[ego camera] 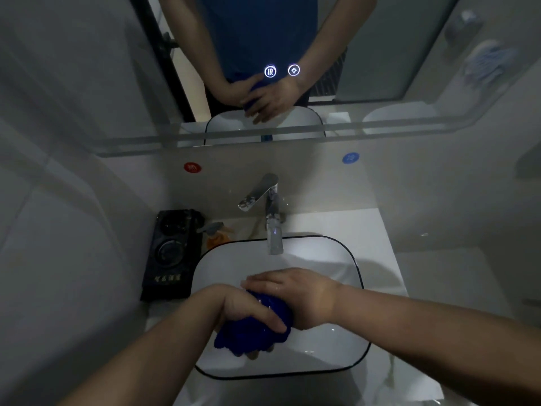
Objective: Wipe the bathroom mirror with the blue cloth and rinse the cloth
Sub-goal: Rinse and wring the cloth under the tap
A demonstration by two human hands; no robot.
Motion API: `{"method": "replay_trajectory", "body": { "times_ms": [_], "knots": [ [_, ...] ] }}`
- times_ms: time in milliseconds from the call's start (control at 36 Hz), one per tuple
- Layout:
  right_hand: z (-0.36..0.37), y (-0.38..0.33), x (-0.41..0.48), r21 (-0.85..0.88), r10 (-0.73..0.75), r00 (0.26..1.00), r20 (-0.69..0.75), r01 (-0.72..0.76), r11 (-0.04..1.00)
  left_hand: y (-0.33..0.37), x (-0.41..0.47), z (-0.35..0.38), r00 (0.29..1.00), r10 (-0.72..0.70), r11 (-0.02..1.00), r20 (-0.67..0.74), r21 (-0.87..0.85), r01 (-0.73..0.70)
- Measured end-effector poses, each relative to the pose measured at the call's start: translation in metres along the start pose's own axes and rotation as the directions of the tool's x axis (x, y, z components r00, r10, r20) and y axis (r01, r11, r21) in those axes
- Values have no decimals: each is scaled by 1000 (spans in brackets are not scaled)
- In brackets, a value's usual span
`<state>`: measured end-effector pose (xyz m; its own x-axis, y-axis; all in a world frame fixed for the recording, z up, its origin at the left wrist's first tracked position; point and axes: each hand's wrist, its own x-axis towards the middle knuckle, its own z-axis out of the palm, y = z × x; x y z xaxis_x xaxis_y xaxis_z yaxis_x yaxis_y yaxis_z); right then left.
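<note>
The blue cloth (251, 332) is bunched up between both my hands over the white basin (322, 356). My left hand (246, 306) grips the cloth from the left, thumb lying across its top. My right hand (298, 294) covers the cloth from the right, its fingers stretched over it. The chrome tap (272, 221) stands behind the basin, spout pointing at my hands; whether water runs I cannot tell. The mirror (366, 54) fills the upper wall and reflects both hands and the cloth.
A black tray of toiletries (169, 253) sits left of the basin, with an orange pump bottle (216, 235) beside it. Red (192, 167) and blue (350, 158) round stickers mark the wall above the tap. Two lit touch icons (281, 71) glow on the mirror.
</note>
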<state>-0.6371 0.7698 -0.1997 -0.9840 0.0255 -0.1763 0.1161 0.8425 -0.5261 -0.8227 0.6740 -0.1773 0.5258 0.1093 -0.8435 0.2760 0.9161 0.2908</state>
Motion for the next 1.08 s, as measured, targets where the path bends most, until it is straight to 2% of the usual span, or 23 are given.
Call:
{"method": "replay_trajectory", "body": {
  "times_ms": [83,167,222,306,361,389,472,528,611,694,750,806,833,889,944,1000,1028,1083],
  "knots": [
    [-1,-8,-4,14,95,989,110,-97,995,7,4,3,995,-37,994,-91,102,46],
    [3,-10,-6,-9,199,971,132,-199,980,7,13,8,982,-28,993,-188,109,49],
    [8,-9,-6,-64,271,950,155,-264,962,5,23,13,950,-1,987,-313,153,52],
    [13,-4,-5,-166,380,909,172,-353,921,5,38,24,864,86,978,-496,205,20],
    [12,-2,-3,-203,417,890,184,-380,902,7,44,34,803,165,976,-573,215,-47],
    [11,-2,-2,-222,432,879,202,-389,894,8,48,39,773,215,960,-597,274,-56],
    [9,-5,1,-290,477,837,268,-402,869,6,60,47,699,317,829,-641,545,124],
    [8,-8,2,-315,494,816,301,-404,859,0,64,47,680,333,789,-653,588,178],
    [8,-10,4,-300,516,794,322,-431,851,-13,66,43,641,373,783,-671,598,171],
    [12,-10,9,-227,553,773,311,-504,833,-22,71,39,527,471,731,-707,648,216],
    [19,-8,11,-99,595,745,302,-597,796,-27,74,36,430,558,662,-710,693,284],
    [31,-5,11,119,652,699,294,-704,700,-29,76,30,336,649,568,-683,729,383],
    [38,-5,10,252,686,664,297,-748,614,-27,77,28,315,685,515,-657,742,429],
    [47,-10,7,523,739,575,352,-775,354,-20,78,20,323,726,400,-607,755,520],
    [53,-18,4,730,714,518,471,-683,13,-14,78,11,320,764,329,-560,766,552],
    [56,-24,-2,792,608,538,584,-542,-281,-12,77,6,296,811,274,-505,774,570],
    [57,-24,-5,790,553,568,610,-489,-370,-10,74,6,291,823,261,-487,780,568],
    [56,-24,-12,765,484,593,644,-490,-417,-9,70,10,311,815,276,-489,799,534]
  ]
}}
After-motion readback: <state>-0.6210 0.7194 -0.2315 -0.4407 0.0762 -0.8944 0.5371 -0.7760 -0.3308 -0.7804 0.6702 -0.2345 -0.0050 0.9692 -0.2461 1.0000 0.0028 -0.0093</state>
